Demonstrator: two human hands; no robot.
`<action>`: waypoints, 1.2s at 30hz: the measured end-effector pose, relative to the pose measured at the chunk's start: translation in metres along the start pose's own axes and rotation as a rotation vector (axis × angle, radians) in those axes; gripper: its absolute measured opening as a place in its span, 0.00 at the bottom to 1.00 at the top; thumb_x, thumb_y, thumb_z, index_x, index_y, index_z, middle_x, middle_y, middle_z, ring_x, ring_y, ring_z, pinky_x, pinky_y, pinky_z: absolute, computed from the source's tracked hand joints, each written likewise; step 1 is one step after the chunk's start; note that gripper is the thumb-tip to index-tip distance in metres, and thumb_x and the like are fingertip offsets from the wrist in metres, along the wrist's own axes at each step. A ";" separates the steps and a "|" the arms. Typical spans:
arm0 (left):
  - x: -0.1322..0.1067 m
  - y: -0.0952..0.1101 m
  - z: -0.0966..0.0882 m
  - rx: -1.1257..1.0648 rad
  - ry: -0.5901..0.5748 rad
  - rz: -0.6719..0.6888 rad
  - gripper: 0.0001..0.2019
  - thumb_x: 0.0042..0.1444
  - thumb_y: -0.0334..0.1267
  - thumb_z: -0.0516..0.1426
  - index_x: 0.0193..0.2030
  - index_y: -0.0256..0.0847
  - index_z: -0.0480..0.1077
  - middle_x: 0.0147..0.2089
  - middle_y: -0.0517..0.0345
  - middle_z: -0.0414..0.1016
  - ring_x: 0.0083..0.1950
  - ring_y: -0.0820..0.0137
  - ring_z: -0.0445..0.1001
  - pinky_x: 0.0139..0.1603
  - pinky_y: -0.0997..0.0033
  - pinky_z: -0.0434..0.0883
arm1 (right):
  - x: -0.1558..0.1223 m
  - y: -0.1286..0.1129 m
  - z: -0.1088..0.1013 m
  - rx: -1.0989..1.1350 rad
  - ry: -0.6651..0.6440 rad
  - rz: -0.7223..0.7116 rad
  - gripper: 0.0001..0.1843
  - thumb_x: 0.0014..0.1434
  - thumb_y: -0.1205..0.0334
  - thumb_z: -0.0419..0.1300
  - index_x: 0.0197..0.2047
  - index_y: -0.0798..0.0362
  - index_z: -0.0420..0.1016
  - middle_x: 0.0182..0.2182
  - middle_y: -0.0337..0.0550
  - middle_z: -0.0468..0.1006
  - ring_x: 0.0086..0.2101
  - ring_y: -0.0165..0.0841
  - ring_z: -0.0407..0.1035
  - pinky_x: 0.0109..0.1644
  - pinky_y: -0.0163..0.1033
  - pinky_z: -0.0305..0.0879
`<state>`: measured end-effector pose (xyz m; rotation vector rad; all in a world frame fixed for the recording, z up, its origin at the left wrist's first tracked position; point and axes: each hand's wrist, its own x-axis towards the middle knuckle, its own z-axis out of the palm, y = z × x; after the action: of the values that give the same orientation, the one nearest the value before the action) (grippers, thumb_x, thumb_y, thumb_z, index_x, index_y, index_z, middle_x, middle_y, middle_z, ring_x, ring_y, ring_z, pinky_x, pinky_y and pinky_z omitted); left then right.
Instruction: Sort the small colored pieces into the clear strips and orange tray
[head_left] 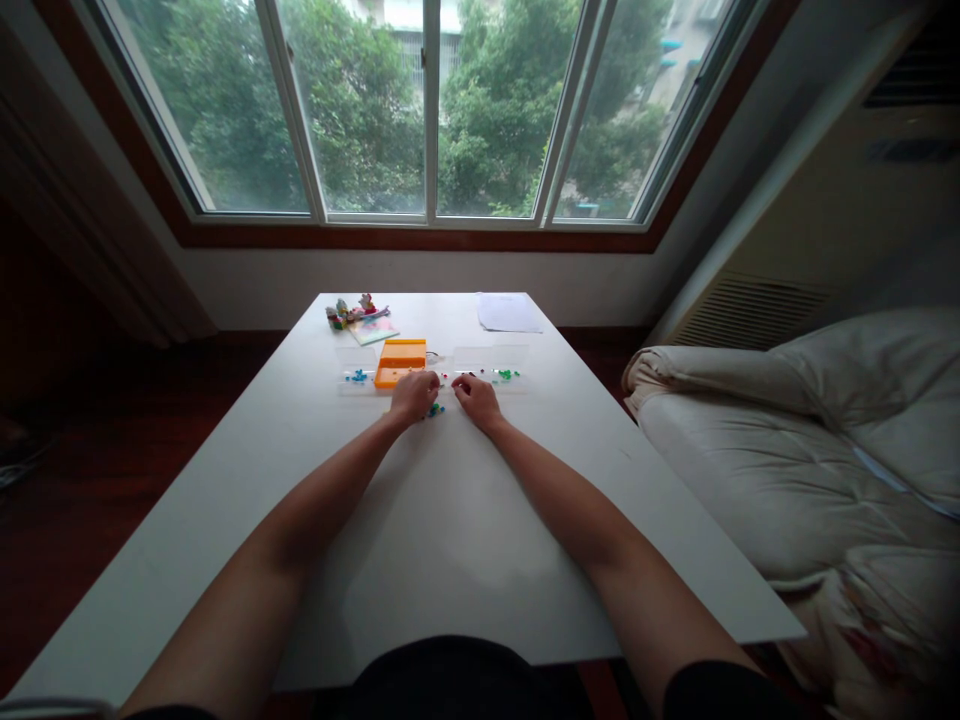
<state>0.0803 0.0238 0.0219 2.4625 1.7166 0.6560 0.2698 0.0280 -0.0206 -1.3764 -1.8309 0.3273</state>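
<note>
My left hand (415, 396) is closed, its fingers curled together just in front of an open orange box (403, 353). A short gap away, my right hand (477, 399) is closed too, thumb and fingertips pointing left toward the other hand. Whatever the fingers pinch is too small to make out. Small green and blue beads (436, 410) lie on the table beside my left hand. Blue beads (359, 376) sit in a clear open case on the left, and green beads (507, 374) in a clear case (517, 355) on the right.
All this is on a white table (457, 540). Small figurines (349, 312) and a pastel card (373, 331) are at its far left, white paper (508, 312) at its far right. A window stands beyond; a cream sofa (720, 460) is to the right.
</note>
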 end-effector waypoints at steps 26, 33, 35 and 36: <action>-0.025 -0.074 -0.018 -0.191 0.313 -0.138 0.12 0.64 0.35 0.51 0.45 0.41 0.77 0.45 0.51 0.79 0.43 0.64 0.75 0.51 0.64 0.70 | -0.003 -0.008 -0.002 0.050 -0.063 -0.005 0.10 0.59 0.63 0.58 0.41 0.50 0.81 0.27 0.36 0.75 0.29 0.31 0.68 0.38 0.34 0.61; -0.036 -0.016 -0.004 -0.113 0.019 0.327 0.09 0.62 0.36 0.57 0.44 0.46 0.79 0.51 0.51 0.78 0.56 0.58 0.69 0.58 0.56 0.68 | -0.003 -0.010 -0.004 0.048 -0.037 -0.024 0.10 0.60 0.63 0.57 0.40 0.50 0.81 0.27 0.36 0.76 0.30 0.31 0.68 0.38 0.34 0.61; -0.039 -0.009 -0.002 -0.105 -0.021 0.375 0.10 0.63 0.35 0.56 0.44 0.46 0.79 0.51 0.51 0.78 0.56 0.59 0.69 0.59 0.56 0.68 | -0.003 -0.011 -0.005 0.040 -0.036 -0.022 0.11 0.60 0.63 0.57 0.40 0.50 0.81 0.27 0.37 0.76 0.30 0.31 0.68 0.39 0.34 0.61; -0.040 -0.008 -0.002 -0.102 -0.038 0.397 0.10 0.63 0.35 0.56 0.44 0.47 0.79 0.51 0.52 0.78 0.56 0.59 0.69 0.59 0.57 0.68 | -0.003 -0.012 -0.006 0.036 -0.037 -0.018 0.11 0.60 0.63 0.57 0.40 0.50 0.81 0.28 0.37 0.76 0.30 0.31 0.68 0.39 0.34 0.61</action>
<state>0.0617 -0.0098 0.0092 2.7416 1.1537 0.7002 0.2660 0.0194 -0.0110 -1.3364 -1.8580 0.3774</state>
